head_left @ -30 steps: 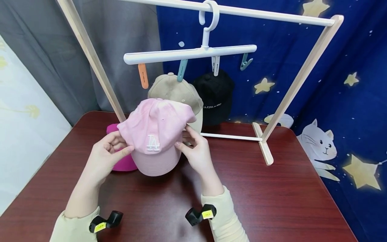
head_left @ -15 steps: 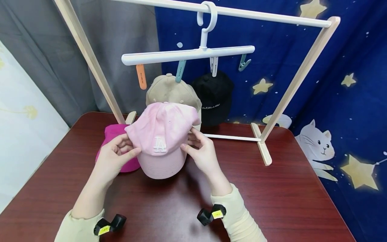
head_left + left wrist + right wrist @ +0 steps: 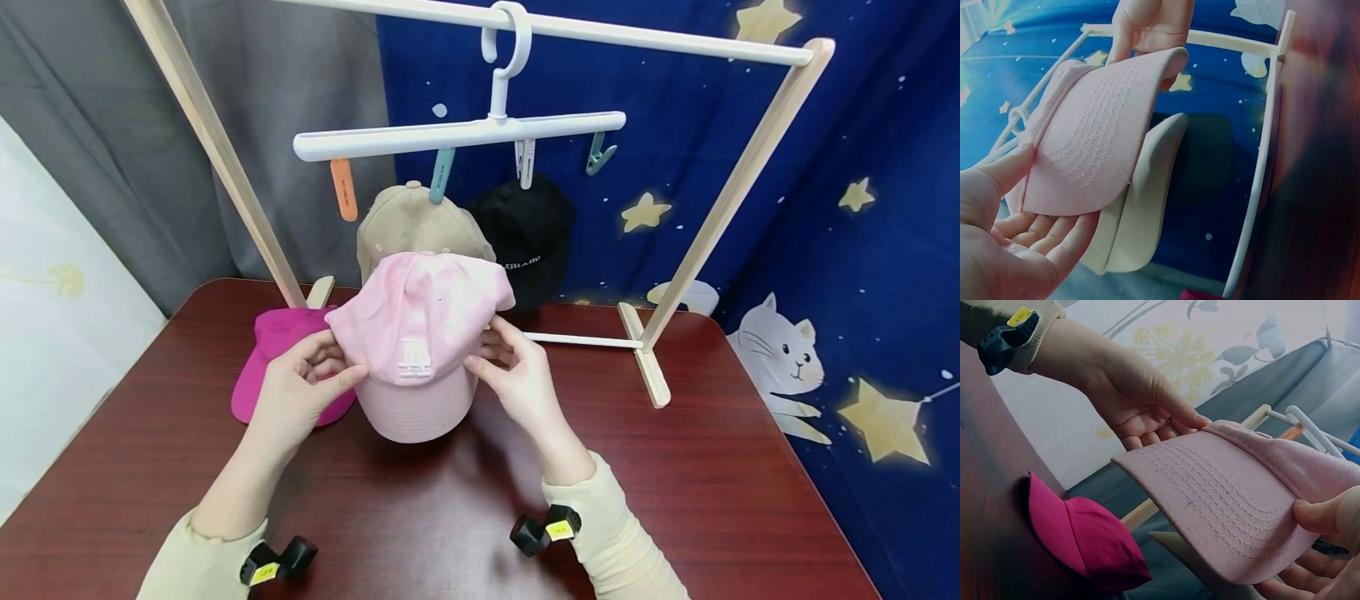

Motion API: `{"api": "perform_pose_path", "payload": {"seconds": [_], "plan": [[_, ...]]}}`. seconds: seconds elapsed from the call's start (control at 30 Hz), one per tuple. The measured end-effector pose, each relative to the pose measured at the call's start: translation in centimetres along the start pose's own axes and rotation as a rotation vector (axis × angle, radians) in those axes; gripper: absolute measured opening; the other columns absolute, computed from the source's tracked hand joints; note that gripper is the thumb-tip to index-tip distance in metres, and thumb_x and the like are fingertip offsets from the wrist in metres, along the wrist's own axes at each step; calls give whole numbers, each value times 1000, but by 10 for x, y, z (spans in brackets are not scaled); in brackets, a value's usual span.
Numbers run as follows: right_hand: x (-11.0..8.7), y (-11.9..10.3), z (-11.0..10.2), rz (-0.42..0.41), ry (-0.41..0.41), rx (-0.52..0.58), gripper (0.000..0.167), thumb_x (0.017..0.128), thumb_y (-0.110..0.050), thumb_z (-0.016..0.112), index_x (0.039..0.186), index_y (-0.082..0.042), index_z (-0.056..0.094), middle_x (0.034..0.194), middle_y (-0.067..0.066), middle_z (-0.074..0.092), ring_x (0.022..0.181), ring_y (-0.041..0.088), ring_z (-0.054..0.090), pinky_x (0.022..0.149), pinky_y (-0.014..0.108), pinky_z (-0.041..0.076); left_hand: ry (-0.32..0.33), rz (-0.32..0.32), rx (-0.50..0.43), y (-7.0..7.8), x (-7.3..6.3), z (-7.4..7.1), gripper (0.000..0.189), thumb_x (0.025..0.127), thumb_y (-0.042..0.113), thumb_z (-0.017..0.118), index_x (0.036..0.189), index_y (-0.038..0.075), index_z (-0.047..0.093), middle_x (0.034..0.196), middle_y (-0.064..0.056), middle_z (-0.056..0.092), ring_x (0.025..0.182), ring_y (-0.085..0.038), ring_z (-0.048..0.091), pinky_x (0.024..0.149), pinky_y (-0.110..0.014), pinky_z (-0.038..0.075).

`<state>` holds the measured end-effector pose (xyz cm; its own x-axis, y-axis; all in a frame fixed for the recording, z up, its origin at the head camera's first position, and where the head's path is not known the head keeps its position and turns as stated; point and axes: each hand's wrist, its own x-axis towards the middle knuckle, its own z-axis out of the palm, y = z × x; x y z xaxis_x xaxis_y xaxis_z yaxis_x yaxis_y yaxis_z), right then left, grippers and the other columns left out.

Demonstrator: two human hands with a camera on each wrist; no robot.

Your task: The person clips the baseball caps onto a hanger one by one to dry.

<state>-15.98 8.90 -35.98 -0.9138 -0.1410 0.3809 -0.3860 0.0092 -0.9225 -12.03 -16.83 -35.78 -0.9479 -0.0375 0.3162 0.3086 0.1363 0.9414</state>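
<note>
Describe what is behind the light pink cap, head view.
Behind the light pink cap is the crown of a beige cap, with a teal clip at its top. A black cap shows to the right. The light pink cap covers most of the beige cap's brim.

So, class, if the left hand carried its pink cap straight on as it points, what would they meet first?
Probably the beige cap behind the pink cap, though depth is hard to judge.

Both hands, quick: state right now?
Left hand: holding the light pink cap by one side.
Right hand: holding the same cap by the opposite side.
</note>
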Motion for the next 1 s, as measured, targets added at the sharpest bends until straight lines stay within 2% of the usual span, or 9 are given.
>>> {"api": "perform_pose_path", "payload": {"seconds": [0.2,0.43,0.73,0.87,1.0], "plan": [[0,-4,-9,11,0,-10,56,78,15,68,131,11,50,104,24,62,90,29,63,77,30,53,-9,8,-32,0,1,8,43,81,-3,74,121,-7,57,92,-2,66,84,-12,65,75,-20,52],[-3,-7,-21,29,3,26,58,77,17,67,132,10,49,104,23,62,89,20,63,76,26,53,-61,1,-75,4,0,16,43,81,-5,73,120,-9,56,94,-3,67,85,-14,64,75,-23,53],[-6,-13,-32,2,4,72,57,75,21,65,130,12,49,102,18,63,87,14,62,75,26,53,-102,43,-114,7,0,23,45,80,-8,72,122,-9,56,94,-6,66,85,-17,63,76,-25,54],[-5,-13,-38,-30,2,74,57,75,22,64,130,12,50,99,14,63,86,15,63,75,25,53,-128,73,-135,5,5,27,45,80,-10,71,123,-9,55,96,-8,66,86,-18,63,77,-26,53],[-3,-14,-44,-56,-10,85,57,76,23,64,130,12,50,98,9,64,87,16,63,75,26,53,-151,74,-132,3,10,31,44,81,-9,70,123,-8,56,97,-6,67,88,-18,63,78,-26,53]]}}
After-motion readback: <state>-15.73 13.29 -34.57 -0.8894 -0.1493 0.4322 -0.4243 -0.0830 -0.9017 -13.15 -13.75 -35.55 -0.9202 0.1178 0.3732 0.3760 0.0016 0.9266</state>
